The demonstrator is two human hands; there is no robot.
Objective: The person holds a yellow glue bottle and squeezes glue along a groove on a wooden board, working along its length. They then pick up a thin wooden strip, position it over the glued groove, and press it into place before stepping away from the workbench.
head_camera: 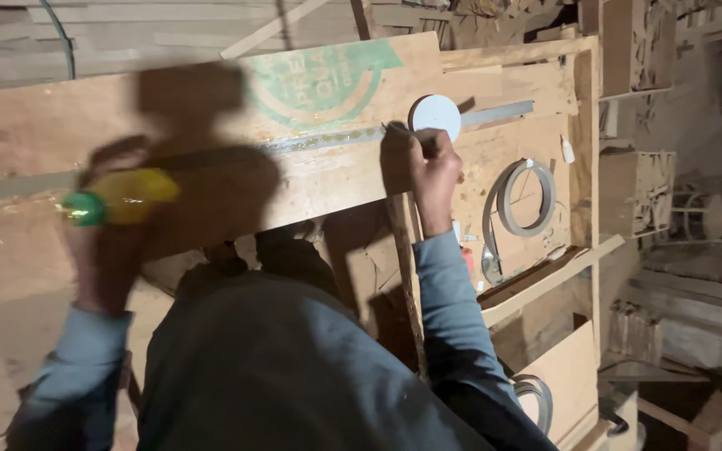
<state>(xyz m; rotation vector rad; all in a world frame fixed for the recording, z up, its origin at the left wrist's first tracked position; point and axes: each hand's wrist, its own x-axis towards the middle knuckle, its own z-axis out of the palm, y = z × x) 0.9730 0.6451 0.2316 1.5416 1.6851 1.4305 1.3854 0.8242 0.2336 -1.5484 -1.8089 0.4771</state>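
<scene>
My left hand (pixel 102 250), blurred by motion, grips a yellow bottle (pixel 131 196) with a green cap (pixel 83 209) over the left part of a plywood board (pixel 35 125). My right hand (pixel 432 175) is closed on a thin pencil (pixel 396 129), whose tip touches the board beside a long metal straightedge (pixel 499 112). A white round disc (pixel 436 115) lies on the board just above my right hand, touching the straightedge. A green printed mark (pixel 319 79) covers the board's upper middle.
A grey coil of edge banding (pixel 528 196) lies on the board to the right of my right hand. Wooden planks and offcuts (pixel 127 29) are stacked behind the board. Boxes and panels (pixel 637 188) stand at the right, with another coil (pixel 536 397) lower down.
</scene>
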